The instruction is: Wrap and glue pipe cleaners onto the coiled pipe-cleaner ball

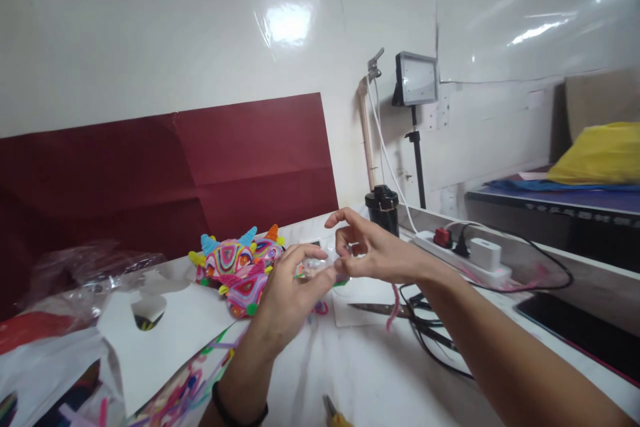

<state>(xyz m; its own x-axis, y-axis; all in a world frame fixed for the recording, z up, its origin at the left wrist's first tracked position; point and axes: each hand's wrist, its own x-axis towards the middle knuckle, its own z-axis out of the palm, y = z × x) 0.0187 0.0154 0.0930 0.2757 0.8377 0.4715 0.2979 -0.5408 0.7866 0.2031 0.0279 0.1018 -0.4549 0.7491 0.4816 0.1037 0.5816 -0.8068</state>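
At the far left of the counter [380, 380] lie crinkled plastic bags [75, 273] and a white card [160, 340] with a curved notch cut out of it, loose pipe cleaners [175, 393] spilling from under its lower edge. Just beyond the card sits a bright pipe-cleaner figure [240, 267] with blue and orange horns, against a dark red paper backdrop [175, 160].

The left hand [290, 293] comes next, its grip narrow: thumb and fingertips pinch a small multicoloured pipe-cleaner piece [320, 269], held up off the counter and just right of the figure. The right hand [375, 250] meets it from the other side, thumb and forefinger closed on the same piece at its right end, the other fingers fanned open above (how much of the piece each hand covers is hard to tell, as it is small and blurred). So the piece lies between the two grips, touching both.

Right of the hands lie scissors [380, 310] with a pink pipe cleaner [394, 307] draped over them, black cables [435, 340], a power strip [465, 257] and a dark flat device [580, 330].

As I judge it, the likeliest slip is the piece twisting out of such a light fingertip pinch and dropping among the loose pipe cleaners; a sweeping right forearm could also snag the cables or nudge the scissors.
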